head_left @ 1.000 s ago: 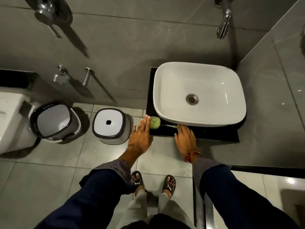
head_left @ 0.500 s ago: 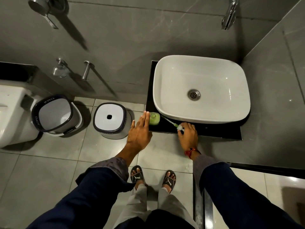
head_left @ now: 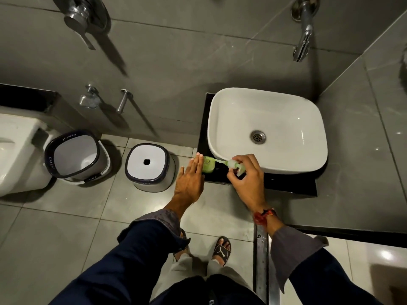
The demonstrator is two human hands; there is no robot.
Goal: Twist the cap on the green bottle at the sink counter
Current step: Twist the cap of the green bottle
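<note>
Now left hand flat against small green plastic bottle, right hand seemingly pinching its pale pump cap, dip tube out.

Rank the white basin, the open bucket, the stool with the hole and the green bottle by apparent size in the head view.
1. White basin
2. Open bucket and stool: too alike to rank
3. Green bottle, partly hidden by the left hand

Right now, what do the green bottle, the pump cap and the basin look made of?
Green bottle: looks like translucent plastic, matte, with soft glow through its pale green wall. Pump cap, in the right hand: likely pale glossy plastic; small, so unsure. Basin: glazed white ceramic by its look, with sharp highlights. The left hand rests flat against the bottle.
</note>
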